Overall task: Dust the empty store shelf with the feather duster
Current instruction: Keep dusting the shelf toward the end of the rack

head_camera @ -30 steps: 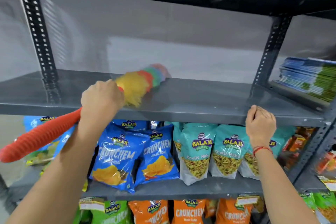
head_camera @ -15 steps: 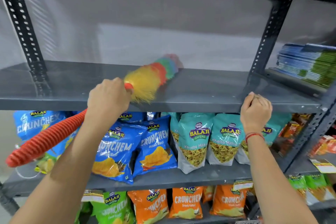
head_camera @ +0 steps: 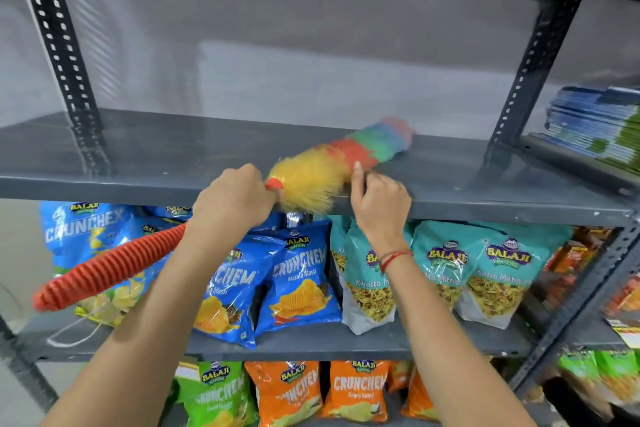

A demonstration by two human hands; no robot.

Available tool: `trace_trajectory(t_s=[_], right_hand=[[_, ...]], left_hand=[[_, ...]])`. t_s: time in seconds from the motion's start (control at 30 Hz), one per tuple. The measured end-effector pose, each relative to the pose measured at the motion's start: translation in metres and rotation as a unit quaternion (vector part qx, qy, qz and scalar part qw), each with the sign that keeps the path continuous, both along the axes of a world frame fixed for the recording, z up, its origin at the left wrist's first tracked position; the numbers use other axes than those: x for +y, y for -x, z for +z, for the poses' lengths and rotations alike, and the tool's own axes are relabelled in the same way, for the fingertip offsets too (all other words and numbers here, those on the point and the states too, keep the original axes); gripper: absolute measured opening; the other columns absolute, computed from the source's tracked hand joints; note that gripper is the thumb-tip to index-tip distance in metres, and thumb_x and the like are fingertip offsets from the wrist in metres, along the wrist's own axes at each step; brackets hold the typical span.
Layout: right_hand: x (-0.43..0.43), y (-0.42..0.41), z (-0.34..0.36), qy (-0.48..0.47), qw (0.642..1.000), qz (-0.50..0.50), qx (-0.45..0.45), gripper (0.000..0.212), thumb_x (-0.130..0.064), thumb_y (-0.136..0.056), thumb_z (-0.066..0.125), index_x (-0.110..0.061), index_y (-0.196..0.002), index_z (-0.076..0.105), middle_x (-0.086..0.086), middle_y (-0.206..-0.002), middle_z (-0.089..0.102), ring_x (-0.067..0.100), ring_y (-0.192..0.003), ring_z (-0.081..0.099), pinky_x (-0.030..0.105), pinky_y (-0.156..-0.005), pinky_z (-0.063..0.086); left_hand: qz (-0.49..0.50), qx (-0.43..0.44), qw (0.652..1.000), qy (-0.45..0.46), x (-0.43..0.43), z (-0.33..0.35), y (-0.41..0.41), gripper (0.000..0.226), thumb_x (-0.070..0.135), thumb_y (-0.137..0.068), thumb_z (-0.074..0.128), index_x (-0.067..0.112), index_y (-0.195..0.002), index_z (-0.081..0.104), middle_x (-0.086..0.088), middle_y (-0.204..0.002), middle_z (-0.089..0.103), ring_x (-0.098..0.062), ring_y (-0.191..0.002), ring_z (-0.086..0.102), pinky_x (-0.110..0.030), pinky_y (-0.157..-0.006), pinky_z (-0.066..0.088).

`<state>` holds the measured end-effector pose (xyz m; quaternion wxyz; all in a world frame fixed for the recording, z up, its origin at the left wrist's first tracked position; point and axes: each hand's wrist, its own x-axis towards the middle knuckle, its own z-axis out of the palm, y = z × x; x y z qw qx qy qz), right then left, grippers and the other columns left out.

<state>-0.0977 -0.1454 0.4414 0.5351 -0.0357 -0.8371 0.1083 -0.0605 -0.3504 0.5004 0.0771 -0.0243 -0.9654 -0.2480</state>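
The empty grey metal shelf (head_camera: 145, 152) runs across the middle of the head view. A feather duster (head_camera: 349, 159) with a yellow, red, green and blue head lies on it, angled toward the back right. Its ribbed red handle (head_camera: 104, 270) sticks out down and to the left, below the shelf edge. My left hand (head_camera: 232, 201) is closed around the handle just behind the yellow feathers. My right hand (head_camera: 377, 198) grips the shelf's front edge, right beside the duster head, fingers curled over the lip.
Blue and teal snack bags (head_camera: 298, 281) fill the shelf below, with orange and green bags (head_camera: 353, 388) lower still. A stack of blue booklets (head_camera: 595, 125) lies on the neighbouring shelf at right. Perforated uprights (head_camera: 59, 45) stand at left and at right (head_camera: 519, 80).
The duster head has swept to the right along the shelf with my left hand. My right hand now sits on the shelf edge close beside the duster. The view has shifted.
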Motion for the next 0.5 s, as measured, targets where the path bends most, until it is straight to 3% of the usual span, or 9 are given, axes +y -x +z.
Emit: trace_trajectory(t_s=[0.1,0.2,0.33,0.43,0.5], right_hand=[[-0.016,-0.002,0.003,0.016,1.000,0.012,-0.007,0.050,-0.028,-0.093,0.049,-0.007,-0.048,0.055,0.011,-0.047,0.060,0.029,-0.042,0.055,0.027,-0.042,0.038],[-0.036,-0.002,0.009,0.005,1.000,0.026,-0.012,0.045,-0.024,-0.090,0.053,-0.007,-0.049,0.055,0.010,-0.048,0.060,0.029,-0.043,0.056,0.024,-0.042,0.034],[-0.059,0.001,0.011,0.012,0.998,0.038,-0.043,0.049,-0.025,-0.093,0.050,-0.005,-0.050,0.058,0.015,-0.050,0.064,0.033,-0.045,0.060,0.026,-0.040,0.035],[-0.071,0.006,0.009,0.020,0.996,0.033,-0.078,0.053,-0.027,-0.095,0.049,-0.003,-0.049,0.060,0.018,-0.050,0.064,0.035,-0.043,0.059,0.026,-0.042,0.031],[-0.081,0.006,0.009,0.015,0.995,0.040,-0.090,0.050,-0.025,-0.095,0.052,-0.001,-0.051,0.061,0.020,-0.052,0.064,0.035,-0.048,0.061,0.030,-0.043,0.041]], left_hand=[[0.084,0.090,0.991,0.046,-0.016,0.000,-0.004,0.043,0.045,-0.092,0.048,0.002,-0.092,0.057,-0.023,-0.103,0.063,-0.043,-0.094,0.060,-0.040,-0.073,0.045],[0.096,0.149,0.982,0.065,-0.027,-0.002,-0.007,0.042,0.042,-0.094,0.045,0.001,-0.092,0.059,-0.025,-0.098,0.063,-0.043,-0.089,0.059,-0.037,-0.067,0.039],[0.072,0.031,0.997,0.012,-0.043,-0.003,-0.002,0.053,0.048,-0.089,0.052,-0.005,-0.090,0.058,-0.028,-0.091,0.062,-0.043,-0.086,0.061,-0.043,-0.074,0.049],[0.086,-0.045,0.995,-0.020,-0.065,-0.002,0.006,0.046,0.049,-0.086,0.057,0.003,-0.086,0.061,-0.016,-0.072,0.054,-0.035,-0.073,0.057,-0.038,-0.071,0.047],[0.121,-0.043,0.992,-0.013,-0.084,0.001,0.008,0.046,0.047,-0.087,0.056,0.002,-0.095,0.063,-0.017,-0.084,0.060,-0.037,-0.087,0.061,-0.041,-0.081,0.049]])
